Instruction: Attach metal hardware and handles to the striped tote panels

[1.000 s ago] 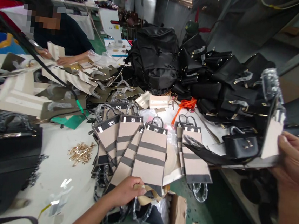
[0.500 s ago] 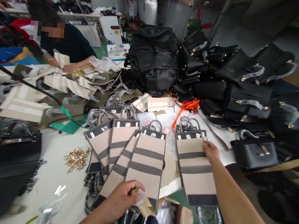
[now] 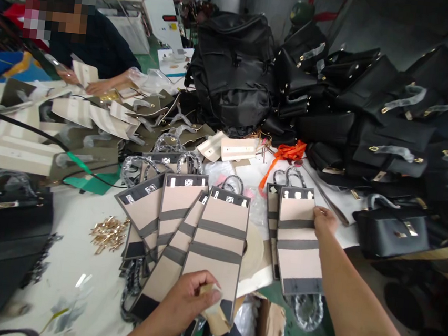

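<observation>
Between the thumb and fingers of my left hand [image 3: 185, 296] is a strip of tan tape or backing paper [image 3: 217, 323]. That hand is over the lower end of a beige bag panel [image 3: 220, 226] with dark grey bands and wrapped handles. More such panels [image 3: 183, 198] fan out to its left, overlapping. My right hand [image 3: 325, 222] pinches the right edge of another beige and grey bag panel [image 3: 298, 262], which has white patches along its dark top band. Beneath that one, a further panel [image 3: 273, 210] shows at the left. The right fingertips are partly hidden.
Small gold metal pieces [image 3: 110, 233] lie in a heap on the white table [image 3: 75, 264]. A tape roll [image 3: 253, 250] is between the panels. Black handbags [image 3: 392, 226] pile up at right, beside a large black backpack [image 3: 232, 79]. A co-worker [image 3: 101, 45] handles pieces at far left.
The panel in my right hand has turned straighter and shifted right, showing more of the panel underneath. My left hand still holds the tan strip. The camera view has shifted slightly.
</observation>
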`<state>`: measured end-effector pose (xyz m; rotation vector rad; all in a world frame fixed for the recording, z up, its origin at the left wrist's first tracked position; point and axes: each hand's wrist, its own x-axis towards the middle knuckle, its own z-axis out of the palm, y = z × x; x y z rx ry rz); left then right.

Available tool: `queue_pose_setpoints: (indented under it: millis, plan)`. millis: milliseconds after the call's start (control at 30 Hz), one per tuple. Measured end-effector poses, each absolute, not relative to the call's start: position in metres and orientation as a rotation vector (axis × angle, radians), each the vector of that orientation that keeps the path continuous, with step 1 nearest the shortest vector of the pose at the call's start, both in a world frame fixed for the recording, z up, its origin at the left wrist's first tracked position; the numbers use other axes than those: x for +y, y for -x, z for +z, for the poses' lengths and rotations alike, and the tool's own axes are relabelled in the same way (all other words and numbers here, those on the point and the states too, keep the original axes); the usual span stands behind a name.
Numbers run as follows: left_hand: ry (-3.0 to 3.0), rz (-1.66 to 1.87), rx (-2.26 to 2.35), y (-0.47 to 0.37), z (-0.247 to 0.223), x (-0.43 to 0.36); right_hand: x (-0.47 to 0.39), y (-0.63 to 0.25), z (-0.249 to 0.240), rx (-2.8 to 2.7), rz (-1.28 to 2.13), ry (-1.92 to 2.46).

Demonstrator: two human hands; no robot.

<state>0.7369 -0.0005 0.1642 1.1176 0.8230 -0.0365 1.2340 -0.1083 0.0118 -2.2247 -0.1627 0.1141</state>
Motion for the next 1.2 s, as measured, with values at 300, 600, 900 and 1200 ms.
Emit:
queue_pose_setpoints:
  millis: [300,600,900,1200]
  plan:
    - [-1.200,-0.058,0.813,-0.731,0.168,0.000,-0.128,-1.194,-0.002,-0.250,0.248,2.638]
    - [-1.184,-0.039,0.783,-0.729,0.165,0.000,-0.130,-1.172,0.007,-0.267,0.233,2.904]
    - [-1.208,-0.086,0.787,-0.740,0.159,-0.004,-0.092,-1.176,0.012,-0.254,0.199,2.979]
    - [-1.195,-0.068,0.817,-0.749,0.161,0.001,-0.090,-1.197,0.024,-0.234,0.483,2.760]
